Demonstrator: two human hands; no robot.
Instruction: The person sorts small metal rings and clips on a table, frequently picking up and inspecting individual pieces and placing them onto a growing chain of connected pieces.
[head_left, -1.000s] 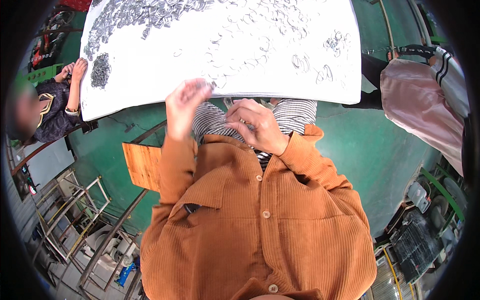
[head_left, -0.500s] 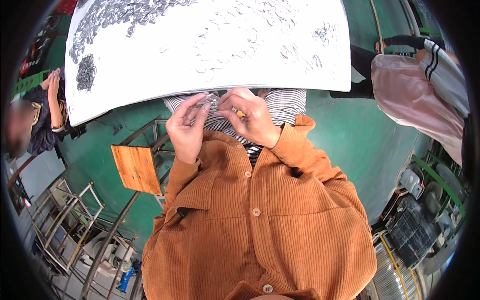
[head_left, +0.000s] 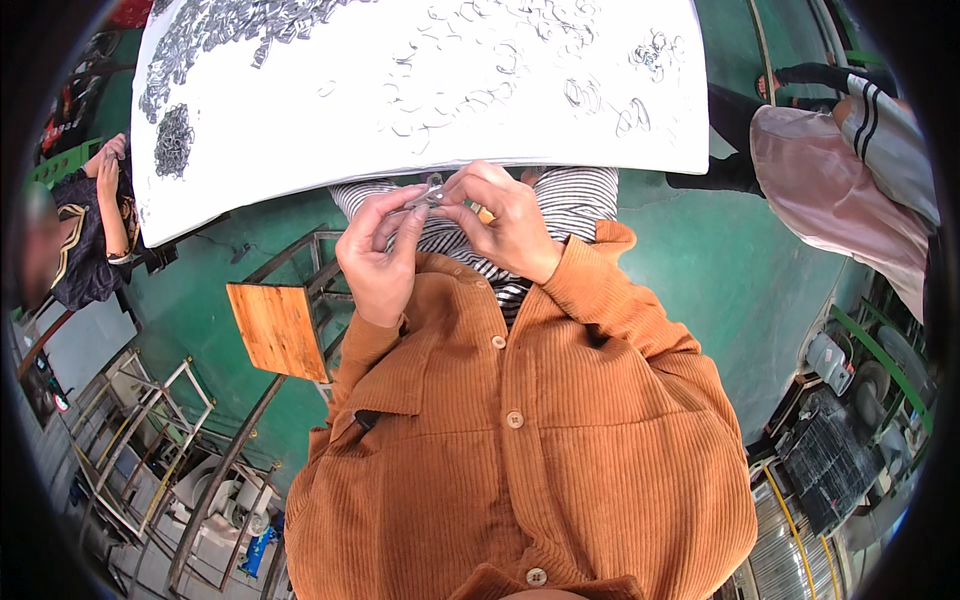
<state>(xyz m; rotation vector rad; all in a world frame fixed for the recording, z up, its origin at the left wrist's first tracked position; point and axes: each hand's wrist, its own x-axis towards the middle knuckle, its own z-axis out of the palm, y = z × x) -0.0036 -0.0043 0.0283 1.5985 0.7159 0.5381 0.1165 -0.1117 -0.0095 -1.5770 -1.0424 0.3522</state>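
Head view: the left hand point(head_left: 378, 255), toward 11 o'clock from the middle, has its thumb and fingers closed on a small clear piece point(head_left: 431, 194); the right hand point(head_left: 505, 225), near 12 o'clock, meets it from the other side, its fingers pinched together on the same piece; the piece sits between the two sets of fingertips, just below the near edge of the white worktop point(head_left: 290, 150) and above the wearer's striped trousers point(head_left: 588, 205); its exact shape is too small to tell.

The worktop fills the 12 o'clock side; toward 11 o'clock it bears a broad spread of dark flat pieces point(head_left: 215, 45); at 10 o'clock lies a compact dark heap point(head_left: 173, 142); at 12 o'clock are scattered thin curved strips point(head_left: 490, 95); toward 1 o'clock lies a loose tangled cluster point(head_left: 655, 55).

At 9 o'clock a co-worker point(head_left: 85, 255) in dark clothing holds both hands together near the worktop's side; at 2 o'clock stands another person point(head_left: 815, 180) in a pink garment; a wooden board point(head_left: 275, 330) lies near 9 o'clock, closer in; metal frames point(head_left: 145, 440) stand at 8 o'clock on the green floor point(head_left: 690, 270).
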